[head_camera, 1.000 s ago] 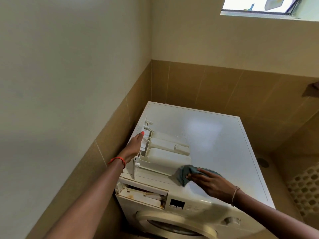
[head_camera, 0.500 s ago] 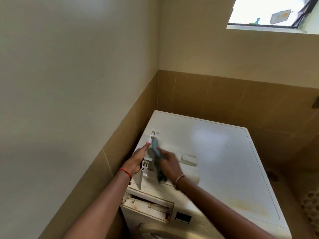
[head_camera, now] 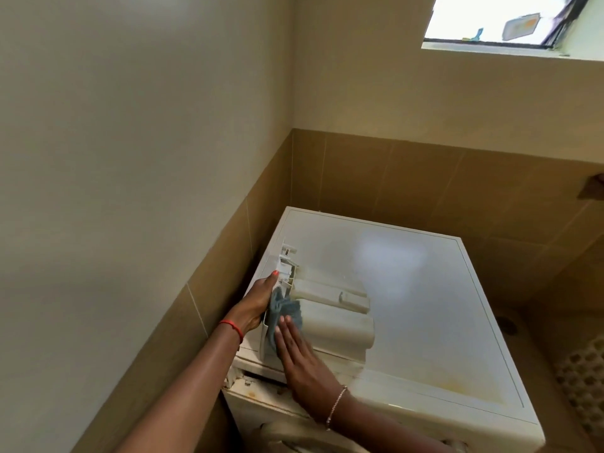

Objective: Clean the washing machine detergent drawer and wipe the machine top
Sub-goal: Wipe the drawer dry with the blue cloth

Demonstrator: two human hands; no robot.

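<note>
The white detergent drawer (head_camera: 330, 317) lies out of its slot on the left front of the washing machine top (head_camera: 425, 308). My left hand (head_camera: 256, 300) grips the drawer's left side, thumb up on its rim. A grey-blue cloth (head_camera: 283, 309) is bunched against the drawer's near left part. My right hand (head_camera: 299, 361) presses the cloth with straight, flat fingers. The empty drawer slot (head_camera: 251, 384) shows just below, at the machine's front left, with rust spots around it.
The machine stands in a corner, with a tiled wall (head_camera: 209, 289) close on the left and another behind. The machine top has yellowish stains near its front right. A floor drain (head_camera: 506, 324) and a perforated mat (head_camera: 585, 384) lie on the right. A window (head_camera: 510, 21) sits high up.
My right hand moved with the cloth from the machine top to the drawer's upper left, then slid down its near left side. My left hand stayed on the drawer. The view shifted.
</note>
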